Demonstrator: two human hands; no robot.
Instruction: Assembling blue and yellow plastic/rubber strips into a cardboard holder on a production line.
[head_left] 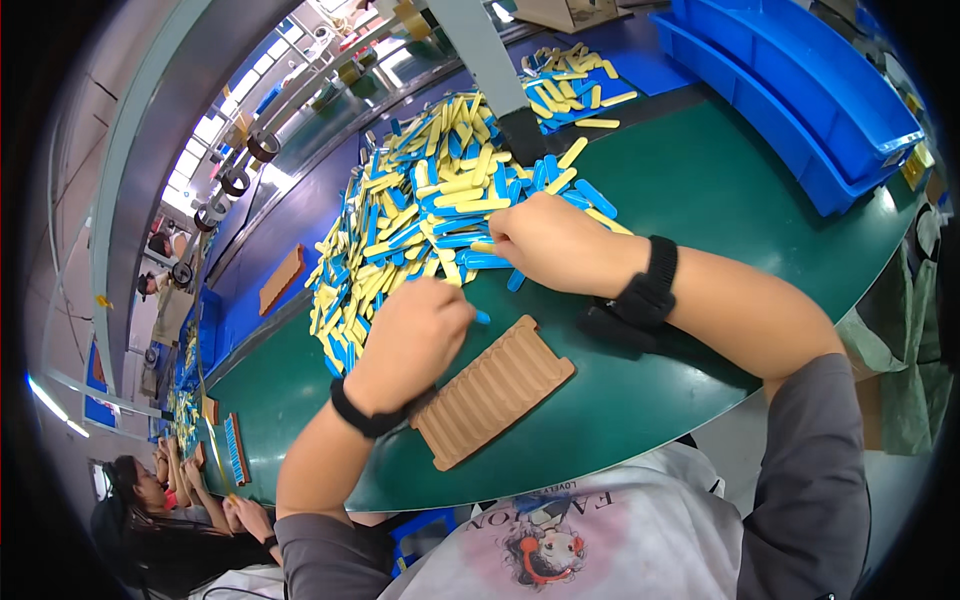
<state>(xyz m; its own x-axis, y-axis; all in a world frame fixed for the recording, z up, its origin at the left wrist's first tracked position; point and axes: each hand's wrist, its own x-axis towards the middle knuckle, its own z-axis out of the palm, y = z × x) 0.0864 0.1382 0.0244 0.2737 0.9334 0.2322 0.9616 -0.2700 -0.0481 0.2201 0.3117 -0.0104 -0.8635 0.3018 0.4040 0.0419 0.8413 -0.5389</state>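
My left hand is closed, and the end of a small blue strip pokes out past its fingertips. At the near edge of a big heap of flat, round-ended blue and yellow strips, my right hand is closed with its fingertips pinched. A yellow strip shows at those fingertips; most of it is hidden. Below both hands, a brown ribbed tray with a row of grooves lies tilted on the green table. No strips show in its visible grooves.
Blue plastic bins stand at the far right. A metal post rises through the heap. Another brown tray lies beyond it on the left. A co-worker sits at lower left, near a tray filled with blue strips.
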